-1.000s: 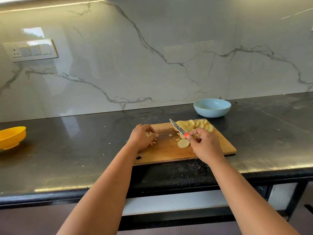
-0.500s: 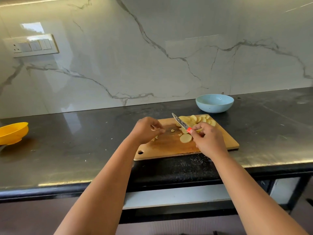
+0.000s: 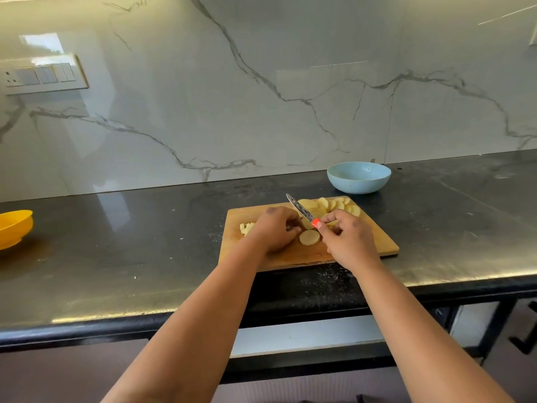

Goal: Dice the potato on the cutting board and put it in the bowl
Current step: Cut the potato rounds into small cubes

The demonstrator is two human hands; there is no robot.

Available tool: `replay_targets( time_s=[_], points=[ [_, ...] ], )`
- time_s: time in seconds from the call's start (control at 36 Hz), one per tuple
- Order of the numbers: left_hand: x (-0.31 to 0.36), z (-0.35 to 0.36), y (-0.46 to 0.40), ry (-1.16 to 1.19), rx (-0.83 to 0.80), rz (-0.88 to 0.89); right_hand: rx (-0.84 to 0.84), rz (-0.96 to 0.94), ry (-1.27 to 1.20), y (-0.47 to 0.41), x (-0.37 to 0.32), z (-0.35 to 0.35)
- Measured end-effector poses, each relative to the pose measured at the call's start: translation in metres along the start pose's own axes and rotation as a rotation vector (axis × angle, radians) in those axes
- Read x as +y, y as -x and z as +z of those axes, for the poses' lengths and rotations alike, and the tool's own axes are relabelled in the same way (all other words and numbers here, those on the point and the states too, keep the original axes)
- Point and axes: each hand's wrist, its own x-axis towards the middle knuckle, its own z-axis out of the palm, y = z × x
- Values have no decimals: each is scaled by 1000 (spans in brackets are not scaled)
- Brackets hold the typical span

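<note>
A wooden cutting board (image 3: 374, 242) lies on the dark counter. A fan of round potato slices (image 3: 334, 203) sits at its far edge, and one loose slice (image 3: 309, 237) lies between my hands. A few cut potato pieces (image 3: 245, 227) lie at the board's left. My right hand (image 3: 348, 239) grips a small knife (image 3: 300, 209) by its orange handle, blade pointing up and left over the slices. My left hand (image 3: 273, 231) has its fingers curled down, pinching the edge of a slice under the blade. Behind the board stands the light blue bowl (image 3: 359, 177); nothing shows inside it.
A yellow bowl (image 3: 14, 228) stands at the counter's far left edge of view. A marble backsplash with a switch panel (image 3: 43, 75) rises behind the counter. The counter's front edge runs just below the board.
My left hand has moved right from the cut pieces to the slices beside the knife. The right hand and knife have stayed in place. The camera has shifted slightly.
</note>
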Motion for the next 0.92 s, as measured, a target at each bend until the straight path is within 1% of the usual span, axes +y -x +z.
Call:
replay_targets(
  time_s=[0.11,0.19,0.31,0.36,0.42,0.56,0.61,0.69,0.78,0.81,0.86,0.92],
  points=[
    [-2,0,2,3,4,41,2,-12,7,0,-1,0],
    [-1,1,0,-47,-8,49,3,-11,6,0,-1,0],
    [-8,-4,-1,-97,-57,3,-6,0,-6,1,-1,0],
    [-17,-9,2,-127,-43,-27,-8,1,-11,1,-1,0],
    [-29,-13,6,-112,19,-53,-13,0,-9,0,0,0],
    [-44,-15,12,61,304,-59,-5,-4,4,-2,2,1],
    [-45,-14,12,72,341,-71,2,-5,8,-1,2,1],
    [-40,-10,11,26,331,-87,6,-9,4,0,2,1],
    [-29,-5,9,-50,349,37,7,-3,-6,0,2,0],
    [-25,-3,8,-53,333,88,10,-4,-6,0,2,0],
    [-17,1,7,-43,238,147,13,-6,2,0,2,-1],
    [-12,3,7,-76,122,159,10,-5,5,0,1,-1]
  ],
)
